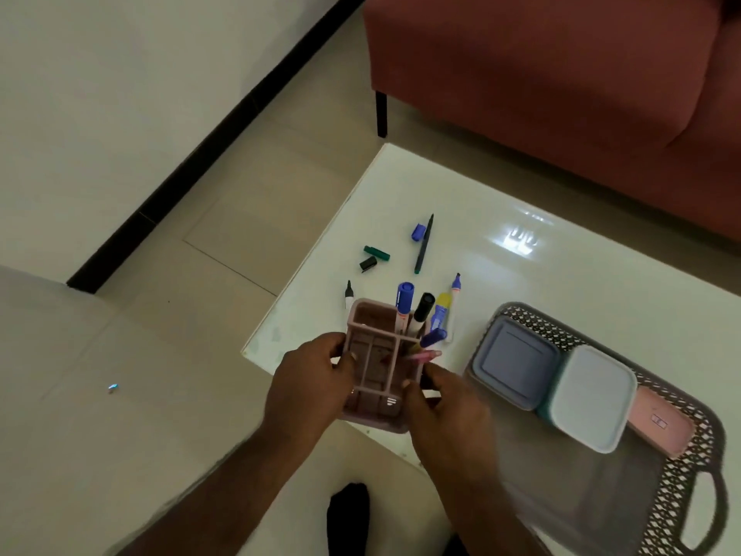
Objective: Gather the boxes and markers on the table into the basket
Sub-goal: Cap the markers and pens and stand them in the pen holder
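Both hands hold pink pen holder [379,355] at counter [521,282] edge: left hand [308,381] grip curled on its left side, right hand [441,407] grip pinching right rim. Markers [405,307] stand inside; others loose on counter. Basket [681,475] w/ boxes [517,363] at right.

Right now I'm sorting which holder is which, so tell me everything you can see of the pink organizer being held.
The pink organizer looks like moulded plastic, rectangular, split by thin dividers into several compartments. It sits at the near left corner of the white table, seen from above. The left hand grips its left wall, the right hand its right side. Markers stand in the far right compartments: a blue-capped one, a black-capped one; others lean out rightward.
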The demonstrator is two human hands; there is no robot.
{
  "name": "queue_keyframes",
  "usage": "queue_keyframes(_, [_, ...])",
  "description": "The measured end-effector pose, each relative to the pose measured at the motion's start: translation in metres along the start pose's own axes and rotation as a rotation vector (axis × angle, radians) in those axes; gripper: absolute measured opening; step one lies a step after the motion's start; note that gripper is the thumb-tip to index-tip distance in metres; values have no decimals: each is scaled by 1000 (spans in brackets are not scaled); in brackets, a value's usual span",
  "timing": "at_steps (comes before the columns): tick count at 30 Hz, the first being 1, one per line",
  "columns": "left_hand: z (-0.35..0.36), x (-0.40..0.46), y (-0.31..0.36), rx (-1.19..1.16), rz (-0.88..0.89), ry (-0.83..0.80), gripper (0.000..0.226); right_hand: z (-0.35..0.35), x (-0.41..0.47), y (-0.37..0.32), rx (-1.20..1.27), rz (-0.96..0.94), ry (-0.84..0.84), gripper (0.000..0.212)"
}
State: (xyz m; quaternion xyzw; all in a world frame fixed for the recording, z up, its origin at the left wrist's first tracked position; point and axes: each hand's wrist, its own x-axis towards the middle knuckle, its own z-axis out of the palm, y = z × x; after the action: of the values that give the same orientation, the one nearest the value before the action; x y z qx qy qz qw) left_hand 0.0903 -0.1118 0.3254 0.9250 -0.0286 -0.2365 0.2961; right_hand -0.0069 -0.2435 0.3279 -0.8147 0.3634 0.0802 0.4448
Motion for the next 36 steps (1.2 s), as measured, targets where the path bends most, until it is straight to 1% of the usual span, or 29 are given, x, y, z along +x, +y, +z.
queue_keyframes(3, [7, 5, -7, 53, 34, -10, 23, 7, -2, 10, -12, 0, 29, 26])
queue_keyframes(7, [18, 7, -8, 97, 57, -43, 23, 5, -2, 20, -33, -2, 25, 32])
queue_keyframes(10, [23, 10, -9, 136, 73, -19, 20, -7, -5, 31, -15, 7, 61, 38])
queue_keyframes(11, [25, 10, -9, 149, 84, -26, 19, -14, -7, 38, -16, 20, 102, 38])
queue_keyframes(13, [25, 10, -7, 163, 96, -39, 18, -29, -10, 54, -18, 38, 204, 31])
queue_keyframes(15, [26, 7, -1, 180, 107, -56, 16, -49, -12, 78, -5, 96, 338, 28])
queue_keyframes(18, [30, 3, 10, 171, 137, -45, 16, -89, -14, 119, -111, 137, 611, 35])
queue_keyframes(20, [32, -3, 19, 168, 147, -40, 15, -118, -17, 145, -191, 257, 753, 43])
queue_keyframes(22, [36, -3, 19, 155, 154, -63, 16, -144, -25, 173, -202, 424, 829, 56])
queue_keyframes(24, [40, 16, -6, 144, 134, -109, 27, -160, -35, 196, -195, 560, 810, 70])
queue_keyframes(26, [47, 44, -46, 104, 162, -113, 38, -167, -45, 216, -99, 681, 697, 85])
queue_keyframes(27, [45, 48, -55, 107, 197, -111, 37, -166, -48, 227, -35, 727, 618, 90])
queue_keyframes(29, [40, 39, -42, 120, 190, -147, 23, -158, -50, 241, 108, 780, 474, 92])
queue_keyframes(30, [37, 29, -23, 124, 175, -138, 21, -152, -50, 246, 160, 791, 439, 88])
queue_keyframes(31, [33, 18, -7, 129, 179, -131, 18, -147, -49, 252, 172, 794, 422, 78])
queue_keyframes(33, [30, 9, 4, 168, 190, -153, 11, -142, -45, 260, 145, 769, 404, 50])
queue_keyframes(34, [27, 3, 14, 170, 174, -148, 8, -142, -42, 263, 142, 759, 408, 44])
queue_keyframes(36, [25, -2, 25, 157, 172, -113, 5, -143, -38, 268, 137, 744, 432, 44])
